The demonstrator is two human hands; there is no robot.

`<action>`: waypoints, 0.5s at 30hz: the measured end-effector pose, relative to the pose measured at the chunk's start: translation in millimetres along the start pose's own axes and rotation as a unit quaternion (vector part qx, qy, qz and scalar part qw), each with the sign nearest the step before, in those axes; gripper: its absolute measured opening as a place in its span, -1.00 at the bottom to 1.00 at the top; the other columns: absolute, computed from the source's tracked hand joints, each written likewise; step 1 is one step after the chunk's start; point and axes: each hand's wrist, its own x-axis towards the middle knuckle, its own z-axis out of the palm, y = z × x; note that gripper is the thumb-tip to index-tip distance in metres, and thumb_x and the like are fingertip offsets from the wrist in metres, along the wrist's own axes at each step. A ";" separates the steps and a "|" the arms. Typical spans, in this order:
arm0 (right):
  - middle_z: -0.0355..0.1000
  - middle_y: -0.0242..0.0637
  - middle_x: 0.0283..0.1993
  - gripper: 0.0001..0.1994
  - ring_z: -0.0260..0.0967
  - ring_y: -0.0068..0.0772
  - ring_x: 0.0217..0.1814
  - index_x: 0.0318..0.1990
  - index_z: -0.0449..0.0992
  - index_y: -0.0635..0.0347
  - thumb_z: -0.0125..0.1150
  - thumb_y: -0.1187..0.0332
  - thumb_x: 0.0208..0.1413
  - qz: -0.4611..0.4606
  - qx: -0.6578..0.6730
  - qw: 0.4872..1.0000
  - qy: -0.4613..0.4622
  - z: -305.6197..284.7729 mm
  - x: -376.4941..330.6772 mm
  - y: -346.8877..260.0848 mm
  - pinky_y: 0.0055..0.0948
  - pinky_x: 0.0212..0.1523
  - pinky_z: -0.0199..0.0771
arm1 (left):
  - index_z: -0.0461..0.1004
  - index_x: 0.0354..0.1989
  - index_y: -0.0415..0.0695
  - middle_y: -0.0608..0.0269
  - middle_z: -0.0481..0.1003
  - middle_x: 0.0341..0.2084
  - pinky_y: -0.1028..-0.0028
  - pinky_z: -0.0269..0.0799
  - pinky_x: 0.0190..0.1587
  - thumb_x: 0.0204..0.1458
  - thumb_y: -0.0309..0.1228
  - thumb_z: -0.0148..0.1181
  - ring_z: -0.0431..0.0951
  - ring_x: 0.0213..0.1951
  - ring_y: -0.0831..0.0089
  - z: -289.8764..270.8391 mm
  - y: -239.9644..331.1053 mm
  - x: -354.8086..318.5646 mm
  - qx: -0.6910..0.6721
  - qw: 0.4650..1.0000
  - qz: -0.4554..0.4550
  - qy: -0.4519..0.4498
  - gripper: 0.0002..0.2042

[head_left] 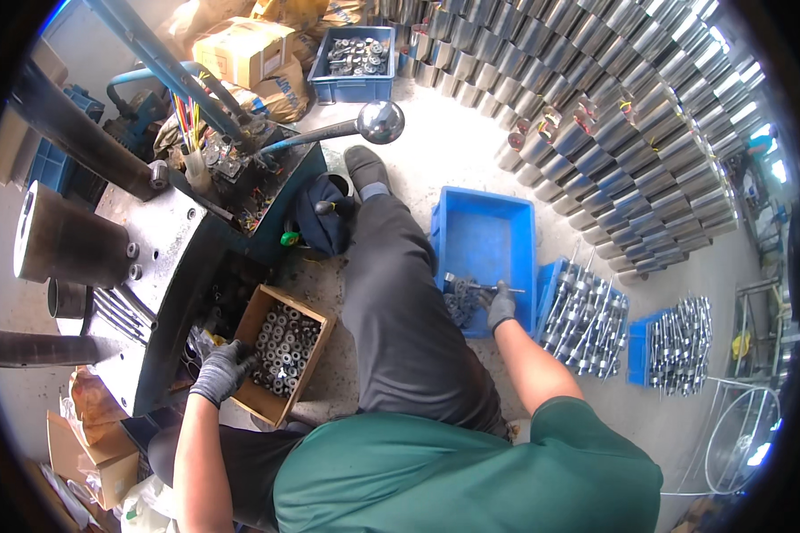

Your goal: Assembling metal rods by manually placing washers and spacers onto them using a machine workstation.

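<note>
While left hand (223, 370) fingers clutch bushings in one carton (262, 404), right hand (500, 306) grips one rod (484, 287).

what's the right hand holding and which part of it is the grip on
The right hand holds a metal rod part over the blue bin, grip near its right end.

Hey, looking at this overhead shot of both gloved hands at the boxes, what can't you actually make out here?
Head view only:
- Left hand: fingertips dip into the cardboard box of small metal parts; whether they grip one is hidden by the glove.
- Right hand: holds a thin metal rod over the blue bin; its near end is covered by the fingers.
- Heap at the bin's near corner: too small to identify.
</note>
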 end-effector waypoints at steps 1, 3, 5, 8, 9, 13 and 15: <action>0.55 -0.13 -0.06 -0.59 0.60 -0.16 -0.18 0.16 0.35 0.09 0.11 0.02 0.37 -0.031 -0.053 0.998 -0.011 -2.7 0.6 1.1 -0.17 -0.24 0.65 | 0.54 0.01 -0.29 -0.15 0.62 -0.15 0.19 0.51 0.04 0.15 -0.30 0.29 0.63 -0.06 -0.03 1.5 -1.4 1.5 -0.009 1.000 -0.003 -0.003 -0.65; 0.55 -0.13 -0.04 -0.55 0.59 -0.15 -0.12 0.20 0.35 0.07 0.10 -0.02 0.36 -0.022 -0.097 0.994 -0.037 -13.8 -0.9 -3.6 -0.16 -0.21 0.64 | 0.54 0.01 -0.29 -0.14 0.63 -0.15 0.19 0.51 0.05 0.15 -0.31 0.29 0.63 -0.05 -0.03 3.9 -3.1 2.2 -0.017 1.000 -0.006 -0.005 -0.65; 0.54 -0.14 0.04 -0.44 0.56 -0.15 -0.01 0.30 0.32 0.04 0.10 -0.13 0.33 0.017 -0.166 0.984 -0.066 -18.7 -2.7 -7.2 -0.14 -0.11 0.61 | 0.54 0.02 -0.29 -0.13 0.63 -0.13 0.19 0.51 0.05 0.15 -0.31 0.30 0.64 -0.05 0.00 5.5 -4.7 0.9 -0.006 1.000 -0.013 -0.014 -0.65; 0.58 -0.20 -0.12 -0.58 0.57 -0.32 -0.30 0.20 0.39 0.01 0.17 0.01 0.34 0.041 -0.127 0.989 -0.063 -7.7 -13.8 -13.6 -0.37 -0.40 0.61 | 0.54 0.03 -0.27 -0.12 0.63 -0.12 0.20 0.51 0.06 0.16 -0.29 0.31 0.64 -0.03 0.01 3.1 -2.5 -6.7 -0.004 0.999 -0.039 -0.019 -0.64; 0.58 -0.23 -0.11 -0.53 0.58 -0.35 -0.28 0.26 0.34 0.02 0.32 0.20 0.26 0.028 -0.079 0.993 -0.088 -8.3 -17.0 -16.3 -0.40 -0.40 0.60 | 0.54 0.03 -0.27 -0.12 0.63 -0.12 0.20 0.51 0.06 0.16 -0.29 0.31 0.64 -0.03 0.01 3.0 -1.9 -5.0 -0.004 0.999 -0.039 -0.019 -0.64; 0.57 -0.25 -0.12 -0.35 0.58 -0.39 -0.27 0.35 0.25 0.08 0.42 0.41 0.14 -0.051 -0.073 0.990 -0.111 -8.8 7.2 -2.2 -0.43 -0.40 0.60 | 0.58 -0.03 -0.25 -0.14 0.63 -0.13 0.14 0.49 0.08 0.19 -0.15 0.27 0.61 0.00 -0.06 8.5 -11.1 -1.8 -0.029 0.997 -0.070 -0.020 -0.61; 0.51 -0.17 0.00 -0.35 0.53 -0.25 -0.09 0.31 0.32 0.18 0.47 0.36 0.08 -0.089 -0.095 0.984 -0.124 -5.4 16.2 7.2 -0.25 -0.08 0.57 | 0.58 -0.02 -0.24 -0.14 0.63 -0.13 0.14 0.50 0.07 0.18 -0.16 0.27 0.62 0.00 -0.06 9.5 -17.3 -3.0 -0.026 0.997 -0.069 -0.013 -0.62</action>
